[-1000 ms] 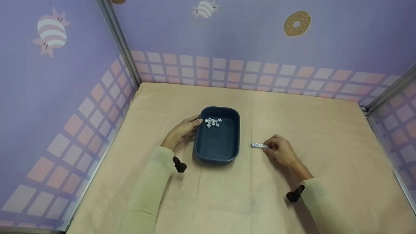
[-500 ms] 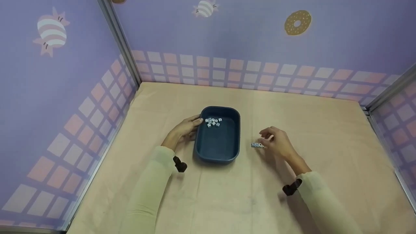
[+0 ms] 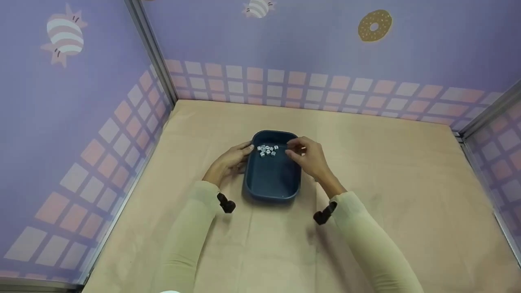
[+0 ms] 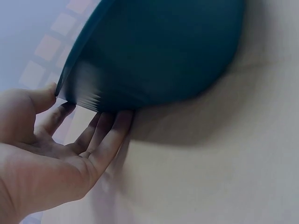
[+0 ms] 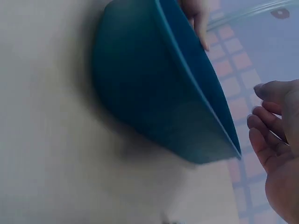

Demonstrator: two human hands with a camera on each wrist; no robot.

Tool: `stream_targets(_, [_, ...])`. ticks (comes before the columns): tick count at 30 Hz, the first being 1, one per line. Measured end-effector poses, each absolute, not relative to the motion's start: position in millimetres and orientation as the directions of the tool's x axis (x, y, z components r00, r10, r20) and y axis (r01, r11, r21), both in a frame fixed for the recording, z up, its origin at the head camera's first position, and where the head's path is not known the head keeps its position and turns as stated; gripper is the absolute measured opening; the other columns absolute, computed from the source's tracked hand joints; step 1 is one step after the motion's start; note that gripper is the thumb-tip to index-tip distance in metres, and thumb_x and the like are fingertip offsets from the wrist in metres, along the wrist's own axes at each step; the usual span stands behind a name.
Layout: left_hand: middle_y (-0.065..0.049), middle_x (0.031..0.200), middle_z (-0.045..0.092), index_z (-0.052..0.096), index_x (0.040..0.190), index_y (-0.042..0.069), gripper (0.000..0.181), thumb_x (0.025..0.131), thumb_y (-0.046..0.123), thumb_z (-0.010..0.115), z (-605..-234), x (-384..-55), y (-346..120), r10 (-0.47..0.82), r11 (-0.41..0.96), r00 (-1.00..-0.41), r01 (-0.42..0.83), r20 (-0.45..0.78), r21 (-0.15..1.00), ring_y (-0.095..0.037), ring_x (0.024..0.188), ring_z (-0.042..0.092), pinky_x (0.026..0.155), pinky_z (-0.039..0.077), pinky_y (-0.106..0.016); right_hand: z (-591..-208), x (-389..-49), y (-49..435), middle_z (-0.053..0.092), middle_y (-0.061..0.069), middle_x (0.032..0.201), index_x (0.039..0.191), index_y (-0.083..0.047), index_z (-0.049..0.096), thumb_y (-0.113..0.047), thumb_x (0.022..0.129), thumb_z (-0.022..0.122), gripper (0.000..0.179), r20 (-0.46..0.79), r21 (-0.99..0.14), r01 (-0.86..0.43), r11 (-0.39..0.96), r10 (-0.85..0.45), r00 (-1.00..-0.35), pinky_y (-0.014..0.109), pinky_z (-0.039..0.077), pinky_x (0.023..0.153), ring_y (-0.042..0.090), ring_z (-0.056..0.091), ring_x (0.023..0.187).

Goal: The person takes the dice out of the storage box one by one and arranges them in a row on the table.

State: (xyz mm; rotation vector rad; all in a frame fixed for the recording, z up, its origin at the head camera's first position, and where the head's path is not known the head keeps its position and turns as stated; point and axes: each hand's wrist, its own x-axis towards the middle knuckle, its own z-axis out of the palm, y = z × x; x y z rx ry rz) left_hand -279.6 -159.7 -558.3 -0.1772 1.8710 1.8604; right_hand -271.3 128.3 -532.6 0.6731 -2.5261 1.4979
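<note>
A dark blue rectangular tub (image 3: 272, 179) stands on the table, with several small white cubes with dark marks (image 3: 266, 150), like dice, loose near its far end. My left hand (image 3: 233, 159) grips its left side; in the left wrist view the thumb is on the rim and the fingers (image 4: 110, 144) support the outer wall from below. Over the tub's right rim reaches my right hand (image 3: 310, 156), fingers bent loosely and parted from the thumb. Nothing shows between them in the right wrist view, where the hand (image 5: 280, 135) is beside the rim.
A pale cloth (image 3: 386, 171) covers the table. Purple printed panels (image 3: 309, 44) stand at the back and both sides, joined by metal posts (image 3: 152, 49). The short row of white cubes right of the tub is largely hidden behind my right wrist in the head view.
My right hand has let go of the short row of white cubes on the cloth and moved left and away from me, over the tub. The left hand keeps its grip.
</note>
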Motion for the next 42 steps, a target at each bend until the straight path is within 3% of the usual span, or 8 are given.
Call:
stream_targets(4, [-0.008,0.159,0.053,0.038,0.166,0.024,0.056,0.113,0.034,0.053,-554.3,-281.2,-157.6,0.233,0.046,-0.866,-0.444,-0.442,0.895,-0.027,0.146,0.049,0.115,0.042,-0.051,-532.7,-278.5,105.4,0.074,0.011,0.108,0.119,0.003,0.075,-0.007,0.096,0.08,0.026,0.297,-0.851,-0.372,0.371,-0.243,-0.923,0.029,0.056,0.086,0.022,0.069,0.097])
stream_targets(8, [-0.009,0.154,0.057,0.044,0.163,0.022,0.054,0.111,0.031,0.055,-552.0,-281.8,-156.2,0.186,0.052,-0.884,-0.427,-0.428,0.903,-0.026,0.14,0.055,0.106,0.046,-0.045,-532.6,-284.5,87.8,0.073,0.013,0.11,0.122,0.006,0.073,-0.009,0.096,0.081,0.031,0.265,-0.891,-0.321,0.321,-0.206,-0.942,0.029,0.055,0.089,0.023,0.068,0.101])
stream_targets(12, [-0.01,0.153,0.058,0.05,0.159,0.018,0.05,0.111,0.029,0.055,-551.6,-282.8,-155.3,0.155,0.069,-0.897,-0.408,-0.413,0.911,-0.028,0.14,0.055,0.11,0.046,-0.046,-535.8,-287.8,74.4,0.071,0.016,0.112,0.123,0.008,0.071,-0.009,0.095,0.081,0.034,0.227,-0.919,-0.273,0.285,-0.185,-0.956,0.033,0.055,0.091,0.026,0.067,0.102])
stream_targets(16, [-0.013,0.156,0.055,0.048,0.16,0.016,0.05,0.111,0.026,0.053,-551.5,-284.8,-154.0,0.161,0.077,-0.906,-0.384,-0.391,0.92,-0.029,0.142,0.054,0.116,0.043,-0.049,-545.4,-287.9,64.1,0.07,0.017,0.112,0.123,0.007,0.072,-0.008,0.095,0.081,0.032,0.194,-0.903,-0.241,0.356,-0.164,-0.967,0.035,0.054,0.09,0.027,0.066,0.102])
stream_targets(26, [-0.015,0.151,0.059,0.043,0.164,0.02,0.051,0.113,0.025,0.052,-553.2,-286.3,-156.0,0.215,0.075,-0.914,-0.335,-0.343,0.939,-0.031,0.134,0.061,0.108,0.049,-0.048,-561.7,-286.3,55.4,0.066,0.017,0.113,0.121,0.005,0.073,-0.009,0.093,0.082,0.033,0.122,-0.785,-0.206,0.584,-0.181,-0.976,0.041,0.054,0.092,0.028,0.065,0.103])
stream_targets(32, [-0.014,0.152,0.059,0.043,0.163,0.018,0.051,0.114,0.027,0.051,-557.1,-285.5,-155.5,0.216,0.144,-0.935,-0.255,-0.281,0.956,-0.029,0.135,0.06,0.113,0.046,-0.049,-564.3,-288.1,56.9,0.065,0.015,0.116,0.125,0.004,0.072,-0.011,0.094,0.082,0.036,0.06,-0.757,-0.173,0.63,-0.197,-0.979,0.042,0.055,0.093,0.027,0.065,0.106])
stream_targets(37, [-0.012,0.152,0.059,0.044,0.163,0.02,0.051,0.113,0.028,0.053,-559.5,-285.6,-154.6,0.202,0.116,-0.932,-0.282,-0.301,0.952,-0.027,0.134,0.061,0.114,0.044,-0.05,-564.2,-289.6,56.7,0.065,0.016,0.12,0.127,0.003,0.071,-0.012,0.094,0.081,0.038,0.013,-0.734,-0.146,0.664,-0.201,-0.979,0.043,0.054,0.097,0.029,0.064,0.109])
stream_targets(42, [-0.012,0.149,0.062,0.044,0.163,0.021,0.052,0.113,0.029,0.054,-559.2,-285.0,-156.0,0.192,0.097,-0.928,-0.306,-0.32,0.947,-0.027,0.13,0.063,0.113,0.045,-0.05,-564.8,-289.8,54.1,0.067,0.013,0.112,0.118,0.0,0.073,-0.006,0.094,0.078,0.025,-0.023,-0.736,-0.124,0.666,-0.208,-0.978,0.041,0.054,0.09,0.026,0.063,0.101])
